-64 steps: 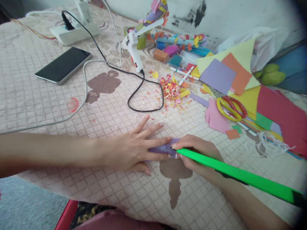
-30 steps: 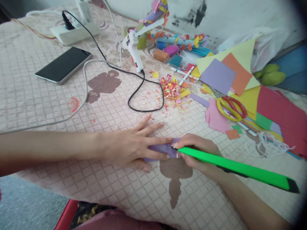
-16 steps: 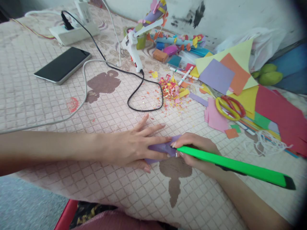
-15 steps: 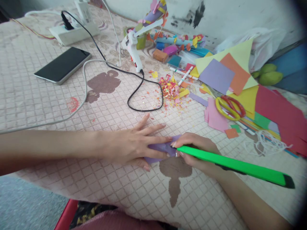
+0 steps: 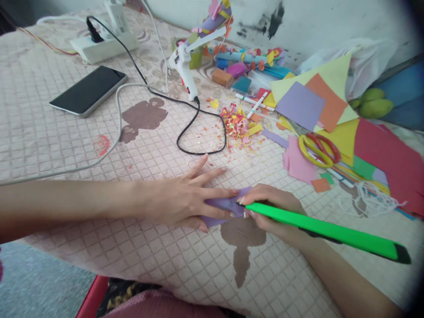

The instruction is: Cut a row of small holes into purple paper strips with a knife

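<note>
My left hand [image 5: 185, 196] lies flat with its fingers spread, pressing a small piece of purple paper [image 5: 212, 220] onto the quilted cloth. Faint dark marks show on the paper between my fingers. My right hand [image 5: 274, 207] grips a bright green pen [image 5: 324, 226] with black ends, close to its point. The pen's dark tip meets the paper just right of my left fingertips, while its long body slants down to the right over my wrist. Part of the paper is hidden beneath both hands.
Beyond my hands lie a glue gun [image 5: 185, 73] with its looped black cord and a heap of paper scraps [image 5: 236, 123]. To the right are scissors [image 5: 318, 150], coloured papers [image 5: 300, 106] and white string [image 5: 374, 198]. A phone [image 5: 88, 90] and power strip [image 5: 102, 49] sit at the left.
The whole view has shifted very slightly. Both hands, the paper and the pen keep almost the same positions.
</note>
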{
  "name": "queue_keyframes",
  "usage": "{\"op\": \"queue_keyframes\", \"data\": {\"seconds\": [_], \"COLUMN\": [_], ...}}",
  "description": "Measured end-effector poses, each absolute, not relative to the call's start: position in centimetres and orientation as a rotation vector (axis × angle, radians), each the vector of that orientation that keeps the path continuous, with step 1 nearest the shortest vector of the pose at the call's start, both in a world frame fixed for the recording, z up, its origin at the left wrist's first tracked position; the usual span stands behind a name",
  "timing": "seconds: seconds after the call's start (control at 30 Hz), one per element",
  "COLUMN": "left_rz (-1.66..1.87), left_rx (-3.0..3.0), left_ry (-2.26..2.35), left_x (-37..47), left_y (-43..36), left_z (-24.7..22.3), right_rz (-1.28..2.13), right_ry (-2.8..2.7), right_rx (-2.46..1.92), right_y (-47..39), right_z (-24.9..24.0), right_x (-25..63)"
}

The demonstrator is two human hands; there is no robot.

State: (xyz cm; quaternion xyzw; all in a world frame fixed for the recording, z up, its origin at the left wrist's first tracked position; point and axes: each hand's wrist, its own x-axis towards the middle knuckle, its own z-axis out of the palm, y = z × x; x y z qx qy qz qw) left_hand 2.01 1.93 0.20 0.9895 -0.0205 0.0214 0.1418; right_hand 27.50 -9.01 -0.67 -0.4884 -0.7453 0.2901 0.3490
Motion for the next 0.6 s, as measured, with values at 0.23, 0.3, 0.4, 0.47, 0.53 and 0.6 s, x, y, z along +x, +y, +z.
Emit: {"op": "queue_keyframes", "data": {"seconds": [0.23,0.3,0.4,0.47,0.53,0.6], "left_rz": [0.093,0.108,0.132,0.154,0.167,0.159], "left_rx": [2.867,2.874,2.882,2.864,2.842,2.83], "left_ry": [-0.034,-0.02,0.045,0.049,-0.002,-0.059], "left_x": [1.9,1.9,2.0,2.0,1.9,1.9], "left_y": [1.5,1.0,0.3,0.2,0.5,1.1], "left_z": [0.2,0.2,0.3,0.3,0.3,0.3], "right_rz": [0.721,0.72,0.741,0.768,0.775,0.778], "right_ry": [-1.931,-1.92,-1.904,-1.901,-1.89,-1.881], "right_rx": [-1.274,-1.264,-1.262,-1.253,-1.249,-1.25], "right_y": [-9.1,-9.1,-9.1,-9.0,-9.0,-8.9], "right_z": [-0.2,-0.3,-0.7,-0.9,-0.9,-0.8], "right_x": [27.1,27.1,27.3,27.4,27.4,27.3]}}
